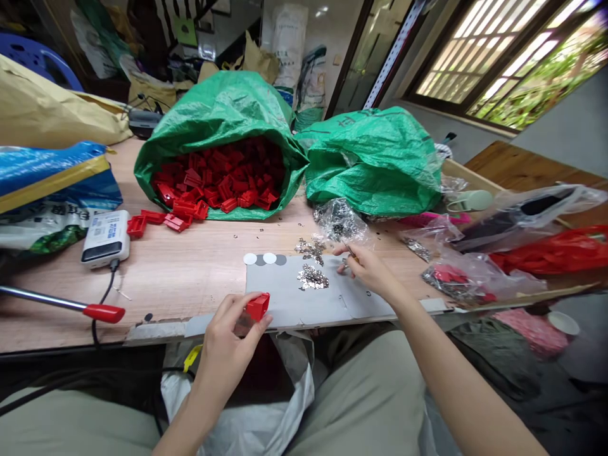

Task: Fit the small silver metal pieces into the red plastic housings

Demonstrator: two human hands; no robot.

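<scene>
Table (190, 266): wooden. Green sack (223, 107), far centre, open, full of red parts. Grey sheet (294, 304) at near edge. Left hand (228, 345), near edge, pinches a red part (258, 306) between thumb and fingers. Right hand (368, 269) is on the sheet's far right, fingertips drawn narrow beside the metal bits (312, 277); cannot tell whether it holds one.

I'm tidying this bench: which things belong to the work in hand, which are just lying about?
In use: left hand holding red plastic part; right hand at metal pieces; green sack of red parts.
Lying about: power bank; red-handled tool; blue bag.
</scene>
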